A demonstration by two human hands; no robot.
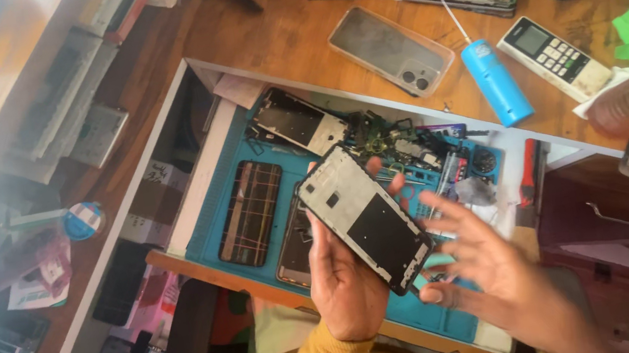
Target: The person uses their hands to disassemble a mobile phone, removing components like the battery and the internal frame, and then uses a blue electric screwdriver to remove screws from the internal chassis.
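While the far left of the wooden bench (290,27) is just a blurry pile of boxes and parts, the open drawer (193,214) is where it gets interesting: it's lined with a blue work mat (216,176), and a dark phone panel (251,212) with reddish grid lines lies flat on it. Just right of that, the left hand (344,278) is grasping a stripped phone frame (365,219) from below, holding it tilted above the mat, silver and black inner side up. The right hand (483,267) is spread open with nothing in it, fingertips right at the frame's lower right edge; can't tell if they actually touch. Behind the frame there's a heap of small parts (412,147) on the mat. Up on the bench sit a clear phone case (390,50), a blue cylinder (496,80) and a white remote (554,58).
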